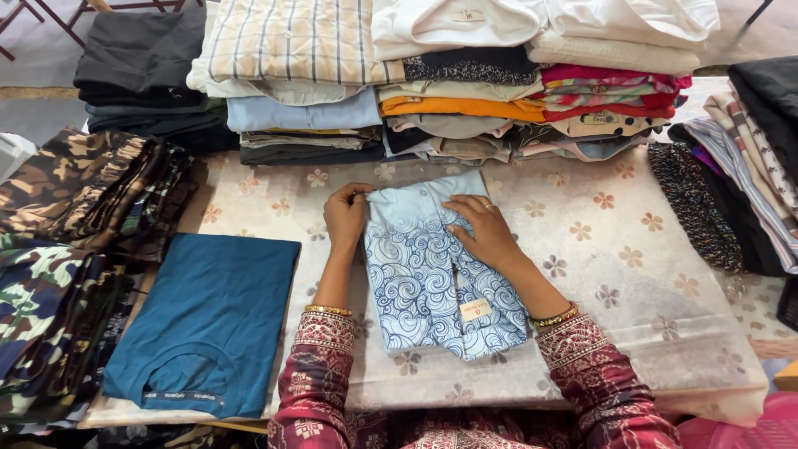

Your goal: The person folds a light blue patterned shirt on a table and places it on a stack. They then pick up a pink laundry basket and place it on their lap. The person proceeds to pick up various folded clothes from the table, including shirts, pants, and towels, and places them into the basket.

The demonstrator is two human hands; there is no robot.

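Lying folded at the centre of the table covering [632, 249], the light blue swirl-print garment [432, 266] carries a small tag near its lower edge. Left hand [345, 218] pinches the upper left corner, fingers curled closed on the fabric. Right hand [486, 231] rests flat on the right side, fingers extended, gripping nothing. Fabric appears thin, soft and light; it will likely slump unless held at the folded edges or supported from beneath. A teal shirt [208, 324] lies just beside, left. Camouflage garments [66, 249] sit further left. Folded clothing stacks [449, 75] line the far edge. The covering is floral, possibly plastic-coated.
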